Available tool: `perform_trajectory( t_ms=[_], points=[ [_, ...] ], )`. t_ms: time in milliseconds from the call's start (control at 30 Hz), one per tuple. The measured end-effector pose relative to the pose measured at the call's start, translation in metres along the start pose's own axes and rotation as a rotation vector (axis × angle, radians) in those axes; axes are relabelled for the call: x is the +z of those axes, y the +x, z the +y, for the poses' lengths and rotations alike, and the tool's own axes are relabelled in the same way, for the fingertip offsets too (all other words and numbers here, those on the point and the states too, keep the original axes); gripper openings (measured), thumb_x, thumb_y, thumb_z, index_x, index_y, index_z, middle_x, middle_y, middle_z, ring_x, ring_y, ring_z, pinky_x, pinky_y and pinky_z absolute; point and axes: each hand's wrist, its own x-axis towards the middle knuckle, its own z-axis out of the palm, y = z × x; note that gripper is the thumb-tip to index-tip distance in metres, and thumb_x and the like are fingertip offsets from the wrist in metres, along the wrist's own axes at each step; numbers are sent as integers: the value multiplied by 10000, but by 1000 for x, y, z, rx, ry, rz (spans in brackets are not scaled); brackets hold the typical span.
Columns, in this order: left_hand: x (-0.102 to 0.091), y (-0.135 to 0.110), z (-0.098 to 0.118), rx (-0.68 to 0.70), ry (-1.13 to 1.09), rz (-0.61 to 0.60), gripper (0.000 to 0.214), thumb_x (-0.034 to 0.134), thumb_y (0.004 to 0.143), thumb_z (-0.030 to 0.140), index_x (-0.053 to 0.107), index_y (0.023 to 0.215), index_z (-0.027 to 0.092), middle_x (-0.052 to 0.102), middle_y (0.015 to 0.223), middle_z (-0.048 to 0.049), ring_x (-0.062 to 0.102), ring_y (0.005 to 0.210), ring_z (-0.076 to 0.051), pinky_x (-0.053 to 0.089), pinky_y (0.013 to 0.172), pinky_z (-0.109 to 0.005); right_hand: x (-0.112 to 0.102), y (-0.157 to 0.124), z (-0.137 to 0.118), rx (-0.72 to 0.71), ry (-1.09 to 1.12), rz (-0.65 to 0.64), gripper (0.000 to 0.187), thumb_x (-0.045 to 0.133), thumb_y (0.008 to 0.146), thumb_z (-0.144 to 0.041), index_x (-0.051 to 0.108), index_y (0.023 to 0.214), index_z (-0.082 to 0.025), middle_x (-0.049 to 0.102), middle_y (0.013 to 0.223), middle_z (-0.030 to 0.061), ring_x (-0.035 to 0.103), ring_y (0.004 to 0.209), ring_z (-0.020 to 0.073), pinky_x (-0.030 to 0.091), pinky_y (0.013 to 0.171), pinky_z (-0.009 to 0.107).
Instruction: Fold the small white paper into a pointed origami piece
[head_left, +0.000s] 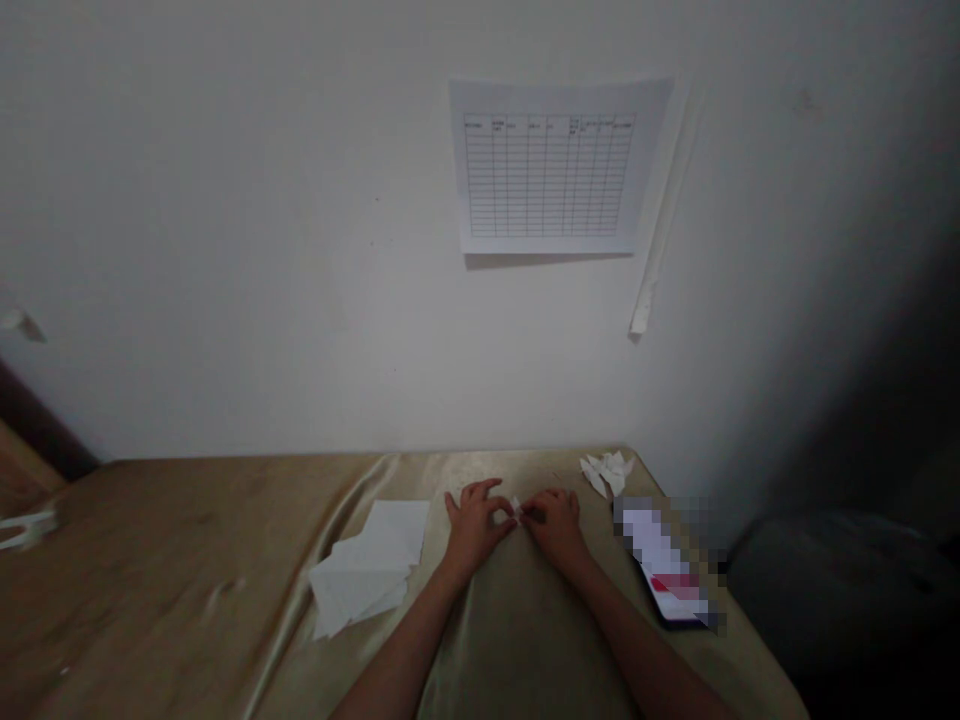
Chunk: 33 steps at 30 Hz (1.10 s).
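Observation:
A small piece of folded white paper (517,508) is pinched between my two hands, just above the cloth-covered table. My left hand (477,520) grips its left side with thumb and index finger, the other fingers spread away. From the right, my right hand (553,522) holds it with thumb and fingertips, the remaining fingers curled. Left of my hands lies a fanned pile of white paper sheets (371,565). Several folded white paper pieces (609,470) sit together at the table's back right corner.
A phone (671,575) with a lit, partly pixelated screen lies near the right edge of the table (187,560). The white wall behind carries a printed chart (551,170) and a cable strip (664,240). A white object (28,530) rests at the far left.

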Motion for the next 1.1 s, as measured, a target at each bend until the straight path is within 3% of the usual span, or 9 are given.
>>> perform_trajectory(
  t_ms=[333,567,833,1100],
  points=[
    [-2,0,3,-17,-7,-7,79,764,782,321,762,852,359,555,1444,43,385,1380,-296,50,1141,-749,-5,-2,-1,-97,-35,61,161,623,851,-240,766,860,-312,755,1066,3,514,1201,264,62,1159,565],
    [-3,-3,2,43,37,24,74,779,777,317,767,836,359,569,1430,40,404,1365,-291,37,1146,-739,-12,-3,1,-189,-74,-7,268,565,869,-189,775,857,-356,775,1017,-17,499,1290,272,-126,1147,640],
    [-6,-8,3,182,92,65,67,785,772,339,774,837,349,576,1427,17,421,1352,-300,-25,1143,-757,-17,3,6,-224,-121,-61,303,553,871,-180,774,838,-386,773,1030,-41,449,1358,271,-138,1132,681],
    [-3,-8,2,226,131,110,72,788,768,306,769,816,356,586,1416,44,439,1329,-310,-30,1133,-778,-20,9,8,-271,-158,-129,287,570,893,-209,776,870,-406,763,1059,-31,405,1390,283,-163,1124,698]
  ],
)
